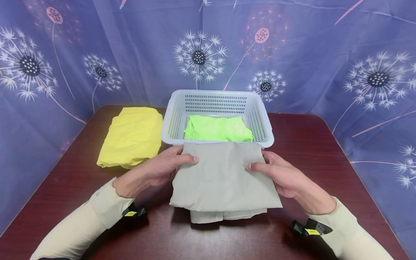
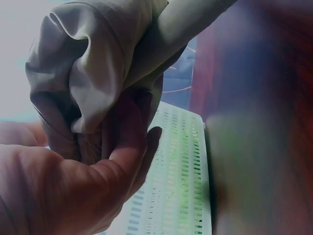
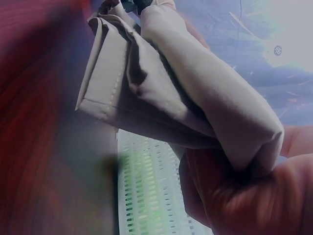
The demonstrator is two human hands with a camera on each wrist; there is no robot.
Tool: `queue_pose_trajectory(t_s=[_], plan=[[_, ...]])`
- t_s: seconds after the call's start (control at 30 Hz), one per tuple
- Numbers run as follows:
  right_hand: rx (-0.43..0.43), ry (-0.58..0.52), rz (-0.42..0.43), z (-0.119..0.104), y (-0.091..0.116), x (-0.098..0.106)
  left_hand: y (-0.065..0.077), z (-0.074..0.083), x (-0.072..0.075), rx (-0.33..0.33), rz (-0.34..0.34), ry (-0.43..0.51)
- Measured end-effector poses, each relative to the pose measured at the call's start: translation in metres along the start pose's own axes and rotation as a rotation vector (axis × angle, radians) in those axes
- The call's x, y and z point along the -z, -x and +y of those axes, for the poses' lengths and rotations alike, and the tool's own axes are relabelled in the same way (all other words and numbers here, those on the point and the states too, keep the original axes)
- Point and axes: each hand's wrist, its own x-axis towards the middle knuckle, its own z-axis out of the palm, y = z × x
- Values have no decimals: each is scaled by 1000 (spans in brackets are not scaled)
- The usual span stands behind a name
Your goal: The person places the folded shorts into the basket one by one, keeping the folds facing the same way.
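Note:
A folded grey cloth (image 1: pixel 225 177) hangs between my two hands, just in front of the basket and above the table. My left hand (image 1: pixel 165 162) grips its left edge, thumb on top and fingers underneath. On the opposite edge my right hand (image 1: pixel 282 171) holds it the same way. Both wrist views show the layered folds of the cloth (image 2: pixel 98 63) (image 3: pixel 215 93) pinched in the hands, and a stitched hem is visible from the right wrist. Part of the fingers is hidden beneath the fabric.
Behind the cloth stands a light grey plastic basket (image 1: pixel 216 94) with slotted walls, and a folded bright green cloth (image 1: pixel 217 128) lies inside it. A folded yellow cloth (image 1: pixel 131 135) rests left of the basket on the dark red wooden table (image 1: pixel 302 141). A blue dandelion-print curtain (image 1: pixel 146 47) surrounds the table.

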Motion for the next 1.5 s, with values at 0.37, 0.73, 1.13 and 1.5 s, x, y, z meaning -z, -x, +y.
queue_pose_trajectory(t_s=[0.37, 0.73, 1.13, 1.5], plan=[[1, 9, 27, -6, -6, -2, -4, 3, 2, -2, 35, 0], [7, 13, 30, -13, -8, -1, -4, 10, 3, 5, 41, 1], [32, 2, 21, -20, -9, 1, -7, 17, 3, -1, 40, 8], [44, 18, 41, -27, -12, 3, -12, 22, 4, -9, 56, -3]])
